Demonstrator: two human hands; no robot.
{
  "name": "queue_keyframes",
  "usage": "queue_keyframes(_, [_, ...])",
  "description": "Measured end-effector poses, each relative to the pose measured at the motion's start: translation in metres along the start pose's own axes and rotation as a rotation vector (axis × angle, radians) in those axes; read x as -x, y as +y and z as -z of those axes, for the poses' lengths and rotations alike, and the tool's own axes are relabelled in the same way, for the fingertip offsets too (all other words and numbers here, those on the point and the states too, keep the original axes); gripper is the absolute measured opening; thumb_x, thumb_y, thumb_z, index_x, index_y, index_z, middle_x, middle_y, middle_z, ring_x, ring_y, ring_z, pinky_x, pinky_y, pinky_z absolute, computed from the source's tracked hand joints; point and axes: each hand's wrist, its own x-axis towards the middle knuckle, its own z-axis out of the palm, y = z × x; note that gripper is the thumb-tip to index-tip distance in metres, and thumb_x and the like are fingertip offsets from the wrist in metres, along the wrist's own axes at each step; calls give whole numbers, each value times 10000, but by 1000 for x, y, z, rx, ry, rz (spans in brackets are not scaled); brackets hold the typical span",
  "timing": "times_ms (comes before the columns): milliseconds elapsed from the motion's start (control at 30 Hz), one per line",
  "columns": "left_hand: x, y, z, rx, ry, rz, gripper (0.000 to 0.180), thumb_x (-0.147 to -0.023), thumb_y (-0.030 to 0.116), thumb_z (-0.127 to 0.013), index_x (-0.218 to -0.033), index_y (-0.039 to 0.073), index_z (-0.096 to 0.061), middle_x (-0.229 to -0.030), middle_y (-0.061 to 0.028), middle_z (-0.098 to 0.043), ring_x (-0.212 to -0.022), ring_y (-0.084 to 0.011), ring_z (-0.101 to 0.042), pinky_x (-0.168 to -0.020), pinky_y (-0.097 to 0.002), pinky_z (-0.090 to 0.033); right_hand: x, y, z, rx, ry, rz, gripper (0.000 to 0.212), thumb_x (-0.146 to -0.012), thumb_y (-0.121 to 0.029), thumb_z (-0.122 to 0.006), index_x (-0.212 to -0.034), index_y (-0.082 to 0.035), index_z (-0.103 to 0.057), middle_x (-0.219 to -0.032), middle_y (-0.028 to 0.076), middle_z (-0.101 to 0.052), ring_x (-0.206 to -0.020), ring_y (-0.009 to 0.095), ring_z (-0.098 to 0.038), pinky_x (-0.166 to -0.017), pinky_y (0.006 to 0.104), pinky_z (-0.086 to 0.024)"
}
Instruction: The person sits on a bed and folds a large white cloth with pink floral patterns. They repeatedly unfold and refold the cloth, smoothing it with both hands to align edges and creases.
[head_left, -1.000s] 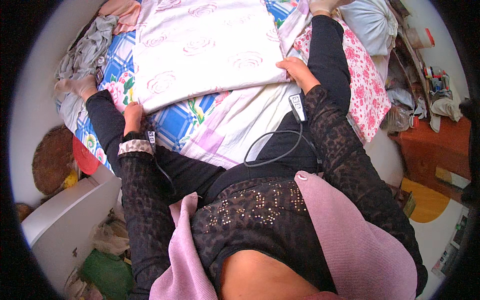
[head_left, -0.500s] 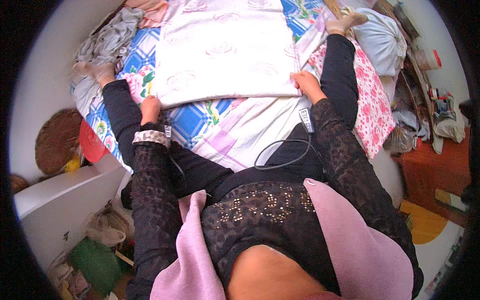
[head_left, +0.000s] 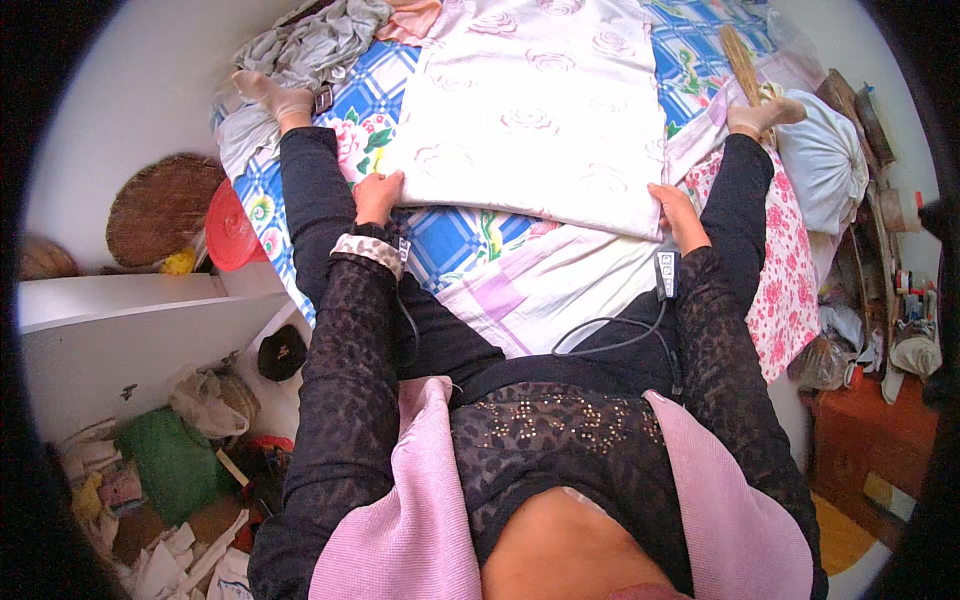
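A white cloth with faint pink rose outlines (head_left: 535, 110) lies spread on the bed between my outstretched legs. My left hand (head_left: 378, 197) is closed on its near left corner. At the near right corner, my right hand (head_left: 682, 215) pinches the edge. Between the hands the near edge runs almost straight, slanting slightly down to the right. Beneath it show a blue checked, flowered bed sheet (head_left: 450, 240) and a white and lilac cloth (head_left: 530, 285). Small devices with cables sit at both wrists, the right one a white-faced device (head_left: 667, 272).
Beside my right leg lies a pink-flowered white cloth (head_left: 770, 285), with a tied pale blue bundle (head_left: 822, 145) beyond it. Crumpled grey cloth (head_left: 325, 45) is heaped at the far left. A red round lid (head_left: 232, 225) and a brown woven disc (head_left: 163, 210) stand left of the bed.
The view has shifted, so everything sits further right and slightly lower. Both hands still hold the white cloth's near corners, and its near edge now slants down to the right.
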Motion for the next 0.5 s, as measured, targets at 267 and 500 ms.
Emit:
queue_keyframes(267, [-1,-1,-1,-1,42,-93,374,-714,343,-631,-802,-18,-673,-765,-215,-660,-779,-340,-653,-725,-408,-495,-2,11,3,-195,29,-64,178,-789,-222,-659,-770,-49,-617,-589,8,-547,-464,114,-476,-435,259,-346])
queue_keyframes(500, [17,49,15,-123,197,-364,422,-729,256,-657,-1065,3,-620,-1053,-202,-629,-996,-349,-596,-865,-384,-454,8,-6,-6,-275,33,-64,258,-796,-139,-653,-956,58,-612,-820,118,-647,-695,207,-624,-644,300,-498])
